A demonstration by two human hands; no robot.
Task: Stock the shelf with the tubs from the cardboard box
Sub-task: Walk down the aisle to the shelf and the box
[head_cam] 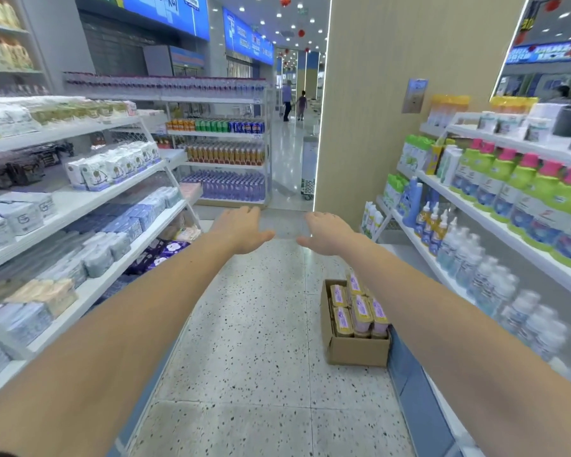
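Note:
An open cardboard box (356, 349) stands on the aisle floor at the foot of the right shelf unit. Inside it stand several tubs (361, 311) with yellow lids and purple labels. Both my arms stretch forward over the aisle, well above and beyond the box. My left hand (243, 229) and my right hand (327, 234) are palm-down with fingers spread, holding nothing, thumbs pointing toward each other. The right shelf (495, 225) carries bottles.
Left shelves (89, 199) hold wrapped tissue and pad packs. Green bottles with pink caps, clear bottles and blue detergent fill the right unit. A beige pillar (370, 110) stands ahead right. Drink shelves close the aisle's far end; two people walk in the distance.

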